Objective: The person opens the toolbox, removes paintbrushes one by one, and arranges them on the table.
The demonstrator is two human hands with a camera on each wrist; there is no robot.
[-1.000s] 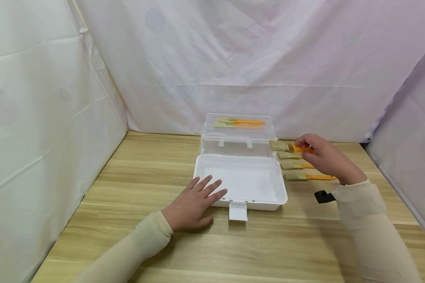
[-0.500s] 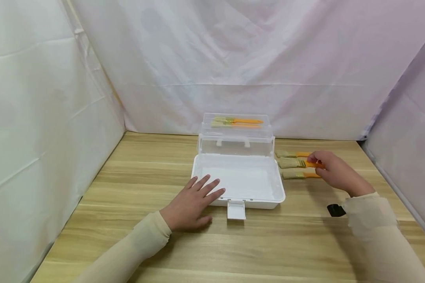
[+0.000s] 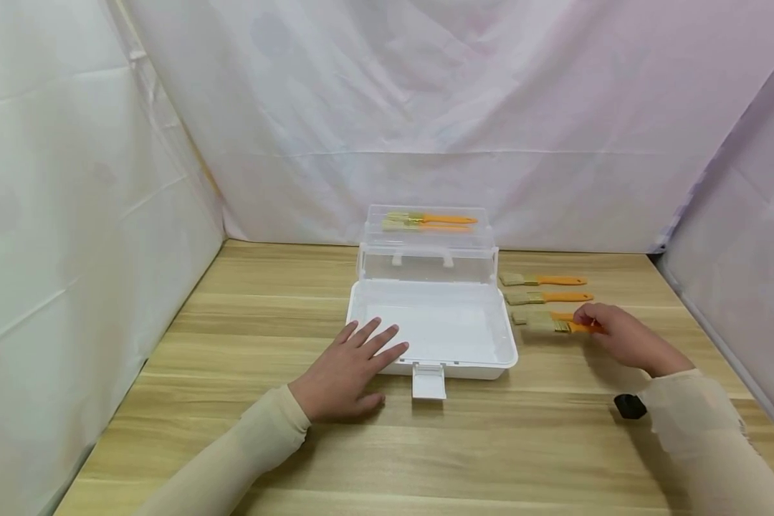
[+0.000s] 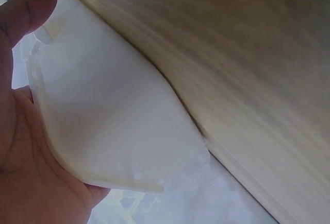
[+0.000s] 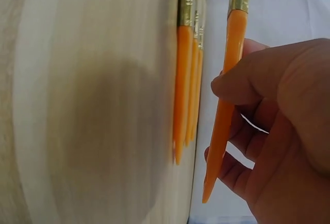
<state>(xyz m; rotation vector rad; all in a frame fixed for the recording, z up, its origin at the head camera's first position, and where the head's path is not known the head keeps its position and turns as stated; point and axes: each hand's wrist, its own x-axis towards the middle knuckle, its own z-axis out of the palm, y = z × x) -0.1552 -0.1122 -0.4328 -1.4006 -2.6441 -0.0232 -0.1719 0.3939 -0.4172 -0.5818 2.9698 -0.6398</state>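
An orange-handled paintbrush (image 5: 225, 116) is pinched by its handle between the thumb and fingers of my right hand (image 3: 622, 338). It hovers just above the nearest of three similar brushes lying in a row on the table: a far brush (image 3: 560, 281), a middle brush (image 3: 566, 297) and a near brush (image 3: 562, 316), partly covered by the held one. Left of them, a white plastic box (image 3: 438, 322) stands with its clear lid (image 3: 382, 268) raised at the back. My left hand (image 3: 351, 373) rests with straight, spread fingers on the box's front-left corner.
Behind the box, a clear tray (image 3: 484, 240) carries two more orange-handled brushes (image 3: 450, 219). The box's white latch (image 3: 428, 383) hangs down in front. Pale cloth walls (image 3: 426, 129) border the wooden table (image 3: 477, 459) at the back and both sides.
My right hand has moved toward me and to the right with the paintbrush, from the far end of the row to its near end. My left hand has stayed on the box.
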